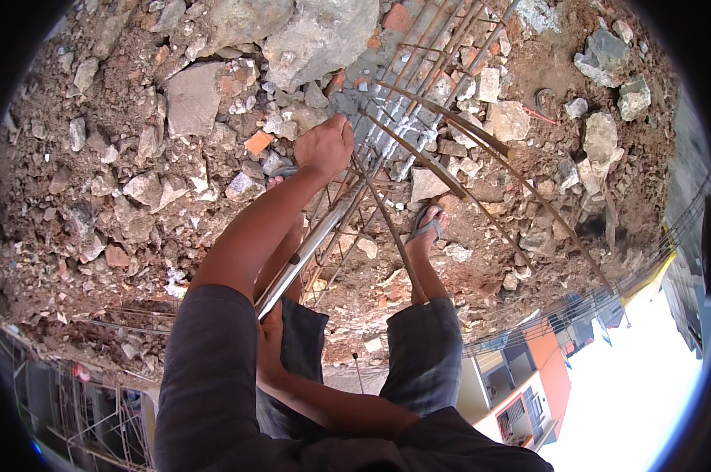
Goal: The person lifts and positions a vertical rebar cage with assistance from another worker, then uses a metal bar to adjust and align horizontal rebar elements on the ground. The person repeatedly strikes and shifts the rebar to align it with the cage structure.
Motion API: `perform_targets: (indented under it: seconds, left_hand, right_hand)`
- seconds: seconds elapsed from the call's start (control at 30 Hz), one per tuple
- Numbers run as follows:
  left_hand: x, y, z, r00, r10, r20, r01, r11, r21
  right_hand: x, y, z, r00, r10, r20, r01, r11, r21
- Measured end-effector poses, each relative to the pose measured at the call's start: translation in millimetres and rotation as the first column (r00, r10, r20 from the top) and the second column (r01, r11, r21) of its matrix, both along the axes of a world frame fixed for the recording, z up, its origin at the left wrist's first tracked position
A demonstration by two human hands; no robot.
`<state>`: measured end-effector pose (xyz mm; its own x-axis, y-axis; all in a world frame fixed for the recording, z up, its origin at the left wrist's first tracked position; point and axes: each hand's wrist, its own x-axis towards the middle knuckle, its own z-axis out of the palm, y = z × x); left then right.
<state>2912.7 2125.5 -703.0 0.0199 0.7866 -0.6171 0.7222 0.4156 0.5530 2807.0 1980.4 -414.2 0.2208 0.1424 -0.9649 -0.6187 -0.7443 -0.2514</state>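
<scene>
My left hand (324,147) is a closed fist beside the upper part of a grey metal pipe (308,250); what it grips, if anything, is hidden. The pipe slants up and to the right between my legs. At its lower end my right hand (270,340) is closed around it, with the fingers partly hidden. Beyond the pipe, a cage of rusty rebar (428,55) runs through broken grey concrete (399,130). Several loose bar ends (450,182) fan out from there to the right.
Brown soil with rubble surrounds me. Large concrete chunks (320,39) lie at the top, and a flat slab piece (193,98) is at the upper left. My sandalled foot (429,223) stands among stones. Buildings (521,393) show beyond the ground's edge at the lower right.
</scene>
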Motion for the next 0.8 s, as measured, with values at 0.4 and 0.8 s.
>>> perform_targets:
  seconds: [0.4, 0.8]
  left_hand:
    - [5.9, -2.1, 11.8, 0.991, -0.019, -0.132, 0.012, 0.998, -0.054]
    - [11.0, -5.9, -5.0, 0.976, -0.048, -0.212, 0.032, 0.996, -0.078]
  right_hand:
    - [198.7, 7.3, 90.2, 0.938, 0.105, -0.331, -0.151, 0.982, -0.115]
    - [331.1, 0.2, 98.2, 0.839, 0.054, -0.541, -0.154, 0.978, -0.141]
